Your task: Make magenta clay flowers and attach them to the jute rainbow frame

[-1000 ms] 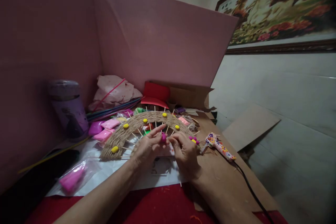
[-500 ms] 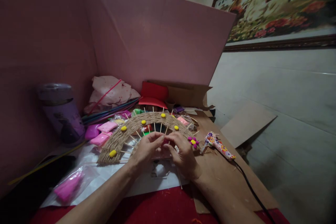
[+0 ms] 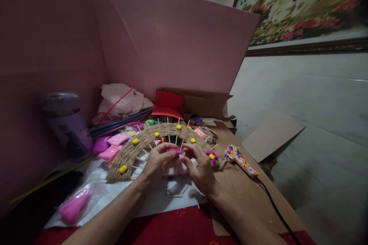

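Observation:
A twine-wrapped arch (image 3: 135,147) with toothpicks and several yellow clay dots lies on white paper (image 3: 161,197). My left hand (image 3: 156,162) and my right hand (image 3: 201,168) meet just in front of it, fingers pinched together on a small piece of magenta clay (image 3: 176,151) stretched between them. A pink and yellow clay flower (image 3: 212,155) sits on the arch's right end, beside my right hand.
A patterned glue gun (image 3: 238,159) with a black cord lies on cardboard at the right. Clay packets (image 3: 115,143), a purple cup (image 3: 69,124), a bagged pink clay (image 3: 73,206) and a red box (image 3: 168,105) crowd the left and back. Pink boards wall the workspace.
The magenta clay was a small ball between my fingertips; now it is drawn out into a flatter, longer piece. Both hands stayed in front of the arch.

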Demonstrator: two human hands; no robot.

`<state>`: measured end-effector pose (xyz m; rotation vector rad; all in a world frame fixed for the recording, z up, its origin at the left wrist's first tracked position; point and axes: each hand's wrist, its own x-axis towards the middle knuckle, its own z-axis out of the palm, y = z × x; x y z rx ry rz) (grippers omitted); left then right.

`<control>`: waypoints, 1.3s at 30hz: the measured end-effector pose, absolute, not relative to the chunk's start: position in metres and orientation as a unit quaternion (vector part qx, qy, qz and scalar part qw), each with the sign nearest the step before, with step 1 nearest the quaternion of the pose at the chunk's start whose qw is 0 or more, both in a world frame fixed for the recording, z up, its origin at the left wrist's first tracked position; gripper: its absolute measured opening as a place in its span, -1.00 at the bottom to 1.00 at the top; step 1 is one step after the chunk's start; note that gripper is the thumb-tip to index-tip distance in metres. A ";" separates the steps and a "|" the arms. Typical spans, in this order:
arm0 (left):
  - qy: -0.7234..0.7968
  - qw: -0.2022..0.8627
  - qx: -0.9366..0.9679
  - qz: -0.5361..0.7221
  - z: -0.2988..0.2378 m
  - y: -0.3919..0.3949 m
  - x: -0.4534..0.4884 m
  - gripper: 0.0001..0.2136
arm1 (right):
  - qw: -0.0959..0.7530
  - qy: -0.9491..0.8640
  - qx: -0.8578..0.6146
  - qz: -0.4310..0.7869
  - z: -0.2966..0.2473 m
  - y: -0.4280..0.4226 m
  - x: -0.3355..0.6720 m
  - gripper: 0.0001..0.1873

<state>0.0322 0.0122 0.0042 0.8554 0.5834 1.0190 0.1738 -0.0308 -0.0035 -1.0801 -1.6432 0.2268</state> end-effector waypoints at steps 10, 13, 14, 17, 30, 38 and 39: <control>0.254 0.739 0.454 0.428 -0.007 0.018 0.031 -0.75 | 0.533 -0.704 -0.456 0.112 -0.004 -0.034 0.172 -0.89; 0.263 0.719 0.476 0.434 -0.009 0.020 0.031 -0.75 | 0.522 -0.707 -0.464 0.114 -0.004 -0.034 0.173 -0.80; 0.265 0.710 0.479 0.443 -0.010 0.021 0.031 -0.74 | 0.516 -0.712 -0.462 0.116 -0.004 -0.034 0.173 -0.77; 0.271 0.694 0.485 0.458 -0.009 0.021 0.031 -0.73 | 0.510 -0.725 -0.449 0.114 -0.004 -0.032 0.175 -0.83; 0.291 0.696 0.477 0.451 -0.003 0.018 0.031 -0.77 | 0.499 -0.750 -0.426 0.077 -0.006 -0.030 0.177 -0.86; 0.271 0.720 0.463 0.440 -0.003 0.017 0.033 -0.78 | 0.514 -0.742 -0.423 0.079 -0.007 -0.028 0.178 -0.87; 0.263 0.725 0.462 0.438 -0.003 0.016 0.034 -0.78 | 0.520 -0.741 -0.418 0.075 -0.007 -0.028 0.178 -0.87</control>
